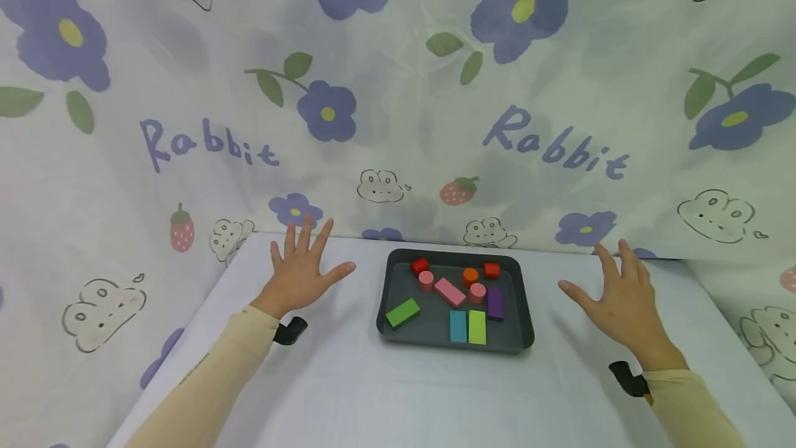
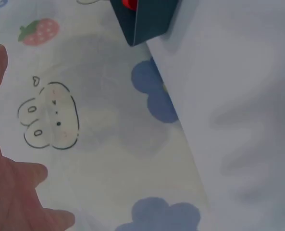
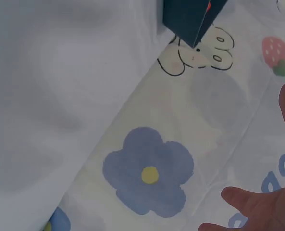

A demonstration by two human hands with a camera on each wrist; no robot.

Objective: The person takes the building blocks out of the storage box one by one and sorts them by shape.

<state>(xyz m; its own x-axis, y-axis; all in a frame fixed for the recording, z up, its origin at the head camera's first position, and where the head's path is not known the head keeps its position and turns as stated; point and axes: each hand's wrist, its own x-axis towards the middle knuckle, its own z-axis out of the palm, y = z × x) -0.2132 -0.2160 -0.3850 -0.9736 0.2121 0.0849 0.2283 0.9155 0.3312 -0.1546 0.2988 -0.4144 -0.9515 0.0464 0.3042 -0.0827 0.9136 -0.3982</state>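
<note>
A printed cloth (image 1: 423, 109), marked with flowers, strawberries and rabbits, was seen behind a white-covered table (image 1: 336, 393). A dark tray (image 1: 429, 336) was set on the table between the hands. Ten small pieces were counted inside: two red cubes (image 1: 492, 269), two pink cylinders (image 1: 425, 281), an orange cylinder (image 1: 470, 276), and pink (image 1: 450, 292), purple (image 1: 495, 303), green (image 1: 403, 313), blue (image 1: 458, 326) and lime (image 1: 477, 328) blocks. The blue and lime blocks were found side by side at the near wall; the green block was angled, well apart from them, at the left.

The left hand (image 1: 300, 278) and right hand (image 1: 627, 303) were held well apart, one on each side of the tray, fingers spread. Nothing was gripped by either, and the tray was not touched.

Handling (judged by eye only; no weight was taken): the pieces were rated light, stiff and unlikely to break. The cylinders were thought likely to roll if tipped, so a pinch across the round sides was favoured. For the blocks, a thumb-and-finger hold on the long sides was preferred. The tray was judged rigid, best taken by opposite rims and kept level, since sliding of its load was suspected.
</note>
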